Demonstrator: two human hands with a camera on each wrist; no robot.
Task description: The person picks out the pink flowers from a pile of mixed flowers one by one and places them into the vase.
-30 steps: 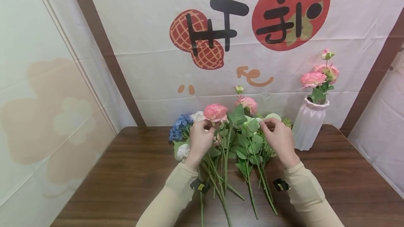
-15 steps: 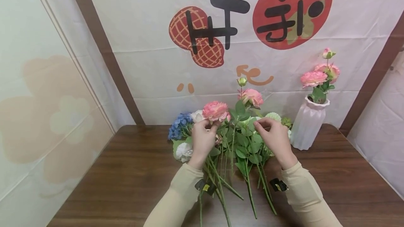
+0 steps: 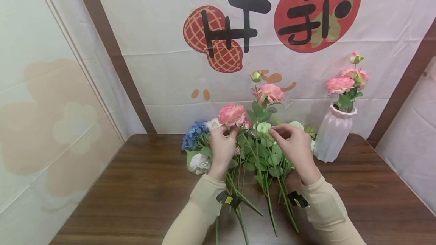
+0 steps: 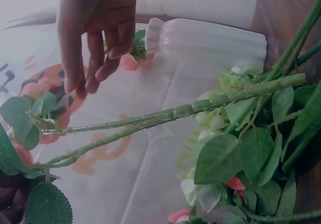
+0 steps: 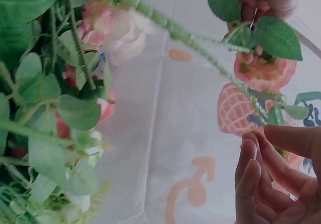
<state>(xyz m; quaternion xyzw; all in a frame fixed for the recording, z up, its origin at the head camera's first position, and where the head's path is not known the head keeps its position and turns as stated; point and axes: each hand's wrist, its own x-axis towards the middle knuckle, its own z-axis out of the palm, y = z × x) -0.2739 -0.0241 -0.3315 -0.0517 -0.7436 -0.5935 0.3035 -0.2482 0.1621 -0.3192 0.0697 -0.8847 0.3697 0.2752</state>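
The vase [image 3: 333,137] stands right of the flowers [image 3: 263,128].

Forming a pink flower spray [image 3: 259,112]; forking along a green stem [image 4: 195,107]; bearing two ruffled blooms [image 3: 231,115], green bud [image 3: 256,76], leaves [image 4: 49,204]; standing nearly upright in the left hand [image 3: 223,144]

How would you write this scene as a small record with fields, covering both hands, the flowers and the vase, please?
left hand: pinches a pink flower just below its bloom
right hand: fingers loosely curled, no thing clearly held
vase: white, standing at the person's right, pink blooms in it
table: brown, bearing loose flowers, among them a blue flower and a white flower
backdrop: pale cloth with red and black prints
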